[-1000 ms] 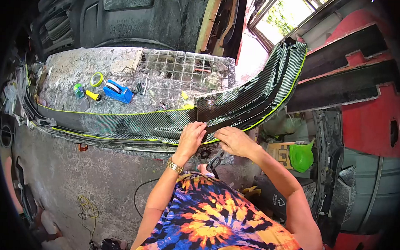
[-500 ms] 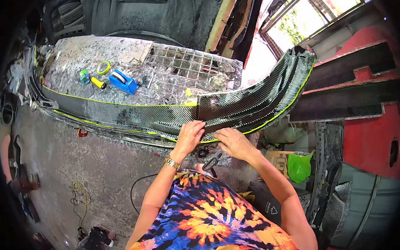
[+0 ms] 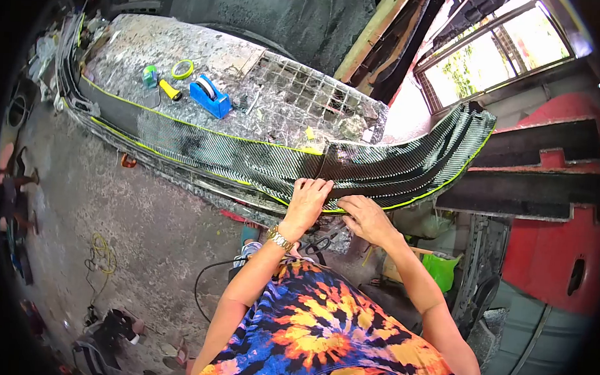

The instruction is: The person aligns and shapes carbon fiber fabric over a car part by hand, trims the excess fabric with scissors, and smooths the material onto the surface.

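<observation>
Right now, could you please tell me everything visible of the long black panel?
The long black panel shows a shiny diagonal weave, like carbon fibre, with yellow-green edging. Lengthwise ridges mark its right part, and a seam crosses it. It lies along the near side of the table, its right end curving out beyond. Fingers of the left hand and right hand touch it near the seam.

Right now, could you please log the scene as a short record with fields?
Left hand: fingers on the panel
Right hand: fingers at the panel's near edge
Panel: long, curved, dark woven pattern, yellow-green borders
Worktable: under the panel, rough and stained
On worktable: blue tape dispenser, yellow tool
Left wrist: gold-coloured watch
</observation>
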Available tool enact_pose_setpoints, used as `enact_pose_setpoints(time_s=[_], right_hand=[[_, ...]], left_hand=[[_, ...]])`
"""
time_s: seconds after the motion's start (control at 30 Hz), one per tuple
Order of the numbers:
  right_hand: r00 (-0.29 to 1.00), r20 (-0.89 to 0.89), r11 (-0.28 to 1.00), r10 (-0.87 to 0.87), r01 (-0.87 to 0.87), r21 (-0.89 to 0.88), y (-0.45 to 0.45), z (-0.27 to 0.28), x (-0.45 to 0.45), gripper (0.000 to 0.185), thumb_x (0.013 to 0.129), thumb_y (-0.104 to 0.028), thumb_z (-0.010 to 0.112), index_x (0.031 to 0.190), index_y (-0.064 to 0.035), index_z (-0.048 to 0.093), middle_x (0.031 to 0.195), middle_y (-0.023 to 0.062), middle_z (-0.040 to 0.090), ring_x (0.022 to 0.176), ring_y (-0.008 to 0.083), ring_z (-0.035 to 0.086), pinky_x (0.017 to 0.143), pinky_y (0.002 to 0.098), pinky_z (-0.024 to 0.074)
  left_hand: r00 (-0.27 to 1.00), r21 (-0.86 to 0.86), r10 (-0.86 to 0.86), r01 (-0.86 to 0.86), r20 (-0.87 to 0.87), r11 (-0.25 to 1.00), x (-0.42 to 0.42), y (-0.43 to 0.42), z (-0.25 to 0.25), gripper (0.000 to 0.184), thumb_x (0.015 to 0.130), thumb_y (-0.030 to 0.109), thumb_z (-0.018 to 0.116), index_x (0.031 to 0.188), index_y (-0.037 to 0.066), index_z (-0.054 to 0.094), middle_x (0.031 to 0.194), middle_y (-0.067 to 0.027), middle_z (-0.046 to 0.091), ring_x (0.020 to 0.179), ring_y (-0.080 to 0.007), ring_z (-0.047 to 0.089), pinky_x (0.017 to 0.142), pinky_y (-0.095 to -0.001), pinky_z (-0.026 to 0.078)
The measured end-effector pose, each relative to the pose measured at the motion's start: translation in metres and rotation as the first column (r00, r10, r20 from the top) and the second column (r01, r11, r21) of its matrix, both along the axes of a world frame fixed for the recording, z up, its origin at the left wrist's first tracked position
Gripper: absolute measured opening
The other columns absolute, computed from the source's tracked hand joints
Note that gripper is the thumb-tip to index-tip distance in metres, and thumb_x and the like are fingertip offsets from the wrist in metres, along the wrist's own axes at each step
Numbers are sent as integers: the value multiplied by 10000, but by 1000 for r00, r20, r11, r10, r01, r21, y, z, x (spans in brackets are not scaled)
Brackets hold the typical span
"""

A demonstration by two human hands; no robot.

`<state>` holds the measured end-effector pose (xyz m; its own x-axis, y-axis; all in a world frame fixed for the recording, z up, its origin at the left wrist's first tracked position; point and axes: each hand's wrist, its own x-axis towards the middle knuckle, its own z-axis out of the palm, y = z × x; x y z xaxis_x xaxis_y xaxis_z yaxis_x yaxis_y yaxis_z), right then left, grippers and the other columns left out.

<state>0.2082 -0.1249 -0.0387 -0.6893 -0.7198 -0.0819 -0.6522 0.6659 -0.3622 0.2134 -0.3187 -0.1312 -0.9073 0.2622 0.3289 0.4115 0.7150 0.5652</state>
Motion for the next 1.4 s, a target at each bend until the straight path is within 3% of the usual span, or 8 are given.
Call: enact_pose_setpoints(time_s=[0.27, 0.4, 0.6, 0.73, 0.93, 1.0, 1.03, 1.4], right_hand=[[980, 196, 996, 20, -37, 81, -5, 27, -29, 344, 869, -186, 653, 1166, -14, 628, 1170, 151, 645, 1103, 323, 606, 955, 424, 485], [994, 39, 994, -100, 102, -50, -26, 57, -79, 326, 902, -204, 634, 1184, -41, 622, 1188, 163, 647, 1135, 352, 598, 988, 417, 469], [998, -57, 999, 24, -26, -23, -26, 11, -170, 512, 896, -280, 643, 1328, -26, 539, 1270, 218, 605, 1175, 355, 587, 1025, 404, 449], [976, 215, 999, -45, 48, -8, -33, 3, -182, 621, 841, -307, 694, 1353, 2, 526, 1203, 236, 633, 1100, 322, 635, 981, 405, 480], [974, 224, 998, -21, 8, 56, -27, 22, -162, 283, 811, -203, 728, 1018, -23, 658, 937, 119, 640, 891, 303, 629, 943, 414, 481], [992, -1, 992, 128, -128, -19, -18, 28, -143, 162, 822, -168, 712, 898, -51, 630, 904, 94, 604, 953, 289, 604, 1048, 460, 394], [992, -23, 991, 128, -128, -23, -14, 29, -132, 123, 838, -169, 697, 894, -76, 639, 920, 74, 588, 1019, 273, 580, 1109, 509, 304], [992, -77, 995, 101, -100, 21, 10, 24, -98, 124, 842, -164, 695, 931, -86, 655, 1007, 33, 624, 1066, 231, 588, 1129, 509, 299]], left_hand=[[998, -20, 39, -38, 41, 999, 1, 8, -4, 451, 798, 41, 608, 1247, 74, 584, 1067, -52, 594, 1045, -221, 567, 979, -422, 369], [998, 1, 53, -54, 24, 999, 3, 7, -2, 453, 798, 24, 593, 1248, 78, 587, 1036, -53, 579, 1039, -227, 557, 986, -434, 368], [997, -131, 65, -60, 38, 990, 3, 16, 11, 532, 800, 27, 605, 1324, 111, 558, 1043, -64, 541, 1035, -243, 545, 992, -484, 366], [995, -262, 89, -78, 33, 962, 2, 21, 15, 535, 809, 47, 606, 1337, 117, 553, 1053, -63, 538, 1021, -246, 544, 987, -490, 376], [995, -263, 90, -77, 35, 962, 2, 22, 16, 523, 826, 59, 590, 1344, 121, 553, 1056, -68, 539, 1004, -244, 551, 985, -486, 375], [995, -257, 95, -81, 41, 963, 3, 22, 17, 513, 831, 61, 584, 1340, 121, 559, 1054, -69, 543, 999, -243, 553, 984, -483, 374], [994, -263, 106, -94, 32, 960, 3, 23, 18, 480, 837, 64, 579, 1313, 122, 577, 1049, -68, 547, 999, -240, 551, 985, -478, 371], [991, -274, 74, -42, 108, 961, 2, 19, 28, 403, 832, 69, 597, 1228, 138, 623, 1042, -54, 561, 1002, -226, 544, 983, -446, 354]])
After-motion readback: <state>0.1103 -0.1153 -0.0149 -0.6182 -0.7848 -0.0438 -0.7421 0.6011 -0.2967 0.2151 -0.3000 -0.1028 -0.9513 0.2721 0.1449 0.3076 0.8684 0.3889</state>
